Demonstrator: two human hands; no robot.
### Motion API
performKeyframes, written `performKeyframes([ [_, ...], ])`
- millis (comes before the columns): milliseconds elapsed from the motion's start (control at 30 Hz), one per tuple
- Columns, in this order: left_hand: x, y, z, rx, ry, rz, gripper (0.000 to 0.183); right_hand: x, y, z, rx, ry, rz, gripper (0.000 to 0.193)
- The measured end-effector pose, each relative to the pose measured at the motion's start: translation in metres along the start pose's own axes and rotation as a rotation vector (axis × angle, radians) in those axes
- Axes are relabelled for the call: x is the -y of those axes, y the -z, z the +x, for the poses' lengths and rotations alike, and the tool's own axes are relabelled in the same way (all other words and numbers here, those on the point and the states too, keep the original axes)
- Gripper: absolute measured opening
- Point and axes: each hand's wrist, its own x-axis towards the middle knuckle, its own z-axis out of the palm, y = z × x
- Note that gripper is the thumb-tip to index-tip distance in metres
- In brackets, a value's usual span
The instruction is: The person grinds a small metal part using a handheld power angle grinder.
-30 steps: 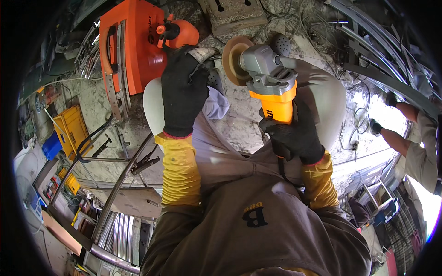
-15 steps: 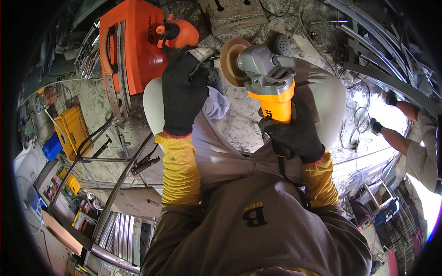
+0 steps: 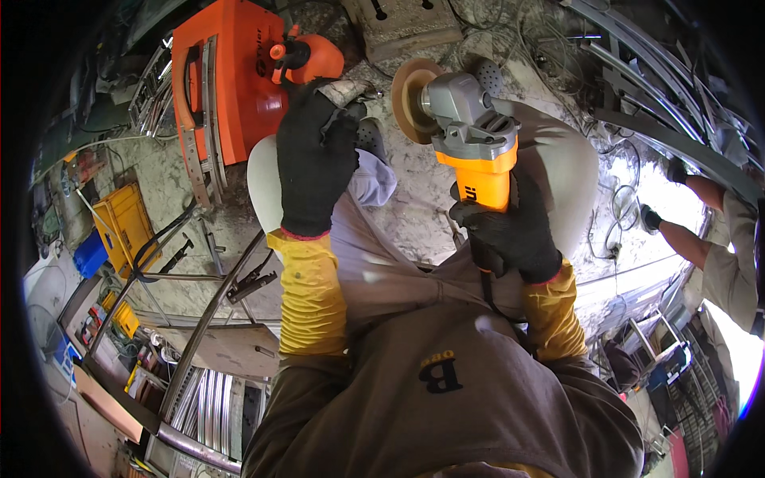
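In my right hand (image 3: 510,227), black-gloved, is an orange and grey angle grinder (image 3: 478,143), gripped round its orange body. Its brown disc (image 3: 415,101) stands up at the left of the grey head and touches nothing that I can see. My left hand (image 3: 320,155), also in a black glove, is closed with its fingers curled round a small dull grey metal piece (image 3: 343,93). Most of that piece is hidden by the glove, so its kind does not show. Just beyond the left fingers lies an orange spray bottle (image 3: 315,60).
A large orange case (image 3: 227,95) with curved metal strips on it stands at far left. Metal bars (image 3: 653,80) and loose cables lie at far right. Another person's legs (image 3: 693,239) reach in from the right. A bent metal frame (image 3: 203,334) stands at my left.
The grinder has shifted slightly right, its disc moving away from my left hand. My left hand has turned a little and keeps its grip.
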Motion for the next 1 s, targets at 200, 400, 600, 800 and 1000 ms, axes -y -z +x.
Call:
performKeyframes([
  [200,0.009,-0.002,-0.002,-0.003,-0.055,-0.005,0.027,-0.004,0.0,0.0,0.007,-0.004,0.036,0.05],
  [400,0.007,0.0,-0.004,0.038,-0.027,-0.016,0.037,-0.003,0.0,0.001,0.019,-0.007,-0.048,0.044],
  [600,0.002,-0.001,-0.001,0.042,-0.077,-0.019,0.046,0.001,0.0,0.002,0.025,-0.016,-0.097,0.06],
  [800,-0.002,-0.001,0.001,0.028,-0.067,-0.039,0.041,-0.001,0.003,0.004,0.046,-0.039,-0.193,0.074],
  [1000,-0.002,-0.001,0.004,0.021,-0.097,-0.023,0.036,0.004,0.001,0.003,0.043,-0.061,-0.178,0.076],
])
